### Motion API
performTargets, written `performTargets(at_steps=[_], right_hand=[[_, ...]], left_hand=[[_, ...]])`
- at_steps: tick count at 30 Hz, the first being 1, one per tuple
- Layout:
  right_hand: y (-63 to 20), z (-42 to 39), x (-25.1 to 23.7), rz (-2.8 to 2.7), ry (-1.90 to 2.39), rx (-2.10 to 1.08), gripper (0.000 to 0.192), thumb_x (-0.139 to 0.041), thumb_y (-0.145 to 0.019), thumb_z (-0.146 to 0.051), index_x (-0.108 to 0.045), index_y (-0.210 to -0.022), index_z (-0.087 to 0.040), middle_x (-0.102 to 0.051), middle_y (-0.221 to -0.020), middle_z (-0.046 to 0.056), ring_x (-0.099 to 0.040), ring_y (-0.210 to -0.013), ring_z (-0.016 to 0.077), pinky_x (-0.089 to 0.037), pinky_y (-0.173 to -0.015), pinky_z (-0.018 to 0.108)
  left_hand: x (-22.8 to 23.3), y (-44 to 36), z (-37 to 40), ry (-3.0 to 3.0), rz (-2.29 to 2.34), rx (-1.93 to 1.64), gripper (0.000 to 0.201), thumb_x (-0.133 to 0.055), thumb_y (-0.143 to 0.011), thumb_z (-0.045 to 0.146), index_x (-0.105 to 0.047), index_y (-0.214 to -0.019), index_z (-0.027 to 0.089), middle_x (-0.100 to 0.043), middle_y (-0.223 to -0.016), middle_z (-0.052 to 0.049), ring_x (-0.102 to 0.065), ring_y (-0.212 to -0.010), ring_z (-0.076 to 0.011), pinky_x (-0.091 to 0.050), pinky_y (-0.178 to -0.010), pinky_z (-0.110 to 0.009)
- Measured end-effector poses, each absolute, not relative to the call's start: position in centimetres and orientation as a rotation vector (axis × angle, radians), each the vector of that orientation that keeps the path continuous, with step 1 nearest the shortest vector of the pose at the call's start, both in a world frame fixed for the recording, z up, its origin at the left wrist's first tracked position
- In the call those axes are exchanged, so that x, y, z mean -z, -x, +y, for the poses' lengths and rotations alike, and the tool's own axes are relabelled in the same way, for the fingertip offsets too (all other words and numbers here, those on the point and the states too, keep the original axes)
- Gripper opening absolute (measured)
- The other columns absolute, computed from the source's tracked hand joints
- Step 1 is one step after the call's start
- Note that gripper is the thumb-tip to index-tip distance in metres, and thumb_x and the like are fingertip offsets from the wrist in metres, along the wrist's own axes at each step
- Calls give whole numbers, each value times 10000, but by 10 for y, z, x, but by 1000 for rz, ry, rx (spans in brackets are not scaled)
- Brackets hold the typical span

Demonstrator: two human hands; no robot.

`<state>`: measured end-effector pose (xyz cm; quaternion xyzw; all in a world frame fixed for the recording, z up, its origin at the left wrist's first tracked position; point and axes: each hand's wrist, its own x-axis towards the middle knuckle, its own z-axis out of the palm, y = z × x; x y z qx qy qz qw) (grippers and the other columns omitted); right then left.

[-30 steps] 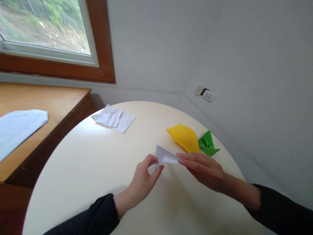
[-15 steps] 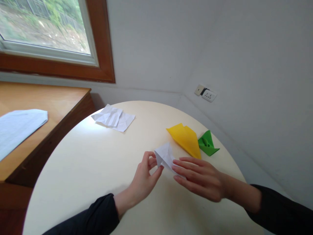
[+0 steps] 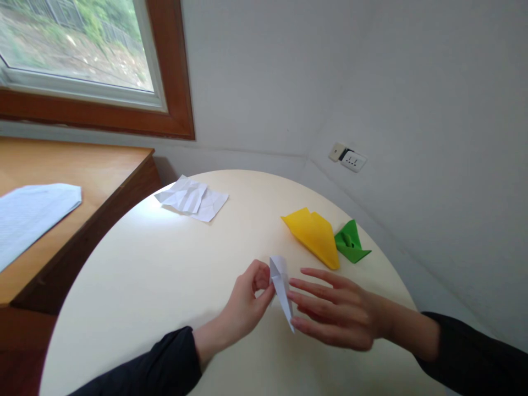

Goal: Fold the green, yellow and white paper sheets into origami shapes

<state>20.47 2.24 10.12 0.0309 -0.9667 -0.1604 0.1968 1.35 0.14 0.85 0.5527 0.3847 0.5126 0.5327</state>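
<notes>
A small folded white paper [image 3: 281,283] is held up over the round table, turned so that it looks narrow, its lower end tapering to a point. My left hand [image 3: 247,300] pinches its left edge between thumb and curled fingers. On the other side, my right hand [image 3: 338,311] has its fingers stretched and spread, with fingertips at the paper's right edge; whether they press on it I cannot tell. Beyond my right hand lie a yellow folded paper [image 3: 315,236] and, beside it, a green folded paper [image 3: 350,242].
Creased white sheets [image 3: 192,198] lie at the far left of the cream round table [image 3: 144,286]. A wooden desk [image 3: 107,165] with a pale blue-white folded item [image 3: 37,214] stands left. A wall socket [image 3: 353,160] is behind the table, a window [image 3: 82,44] upper left.
The white paper has turned from a broad triangle to a narrow upright shape. My right hand's fingers have spread and its thumb has dropped lower. My left hand keeps its pinch.
</notes>
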Motion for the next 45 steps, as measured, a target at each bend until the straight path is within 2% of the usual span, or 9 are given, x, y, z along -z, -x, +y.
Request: performTargets(at_steps=[5,14,17,21,26,32,36,40,45], right_hand=[[-203,22,-94,-2740,-88,409,212,-539,-846,-159,-636,-1034,-161,-698,-1023,94,-588,-1088,246,-470,-956,469],[-209,27,-76,-2782,1,490,298,-390,-917,-107,-604,-1117,-160,-654,-1147,52,-515,-1180,175,-209,-1098,527],[-210,28,-73,-2792,20,500,305,-390,-913,-89,-596,-1130,-150,-632,-1184,60,-466,-1229,182,-191,-1097,548],[-212,28,-71,-2823,39,517,332,-352,-917,-64,-581,-1150,-121,-591,-1240,68,-424,-1262,189,-165,-1103,549],[-216,30,-63,-2848,93,519,338,-381,-898,-59,-559,-1181,-110,-553,-1280,110,-360,-1304,196,-208,-1090,548],[-219,32,-53,-2800,294,437,416,-395,-872,-65,-523,-1245,-197,-462,-1358,155,-245,-1350,274,-297,-1003,615],[-218,31,-51,-2764,412,319,447,-435,-857,-62,-512,-1259,-243,-289,-1464,153,-193,-1358,308,-398,-969,536],[-217,32,-53,-2723,413,222,453,-402,-849,-22,-537,-1232,-223,-134,-1520,111,-184,-1366,281,-445,-966,411],[-219,35,-55,-2726,437,251,508,-370,-835,12,-505,-1267,-217,-44,-1532,77,-177,-1368,278,-450,-963,399]], left_hand=[[-8,-14,0,-1301,871,-1158,249,-613,-786,373,-463,-779,174,-516,-680,21,-501,-614,-98,-396,-567,-214],[-18,-15,4,-1110,607,-957,395,-664,-694,532,-527,-732,164,-619,-677,-25,-601,-670,-146,-459,-655,-276],[-21,-13,5,-1149,593,-936,367,-643,-712,523,-599,-768,163,-663,-820,-73,-624,-805,-193,-474,-762,-324],[-20,-9,5,-1178,653,-990,172,-650,-708,339,-680,-782,187,-635,-1066,-82,-569,-1034,-245,-427,-915,-367],[-18,-7,7,-1241,700,-1013,170,-601,-718,255,-691,-852,200,-645,-1038,-67,-564,-1018,-241,-423,-917,-375],[-18,-8,6,-1232,679,-943,335,-648,-731,408,-651,-977,182,-635,-997,-87,-586,-900,-213,-465,-803,-333],[-22,-8,7,-1175,639,-962,329,-669,-710,425,-657,-926,178,-629,-1013,-96,-578,-965,-240,-456,-850,-368],[-21,-7,7,-1187,606,-1018,316,-673,-712,399,-652,-933,175,-597,-1105,-108,-539,-1083,-255,-422,-930,-385],[-13,-6,8,-1275,745,-1172,346,-647,-733,381,-609,-1002,166,-574,-1133,-111,-516,-1115,-238,-372,-996,-383]])
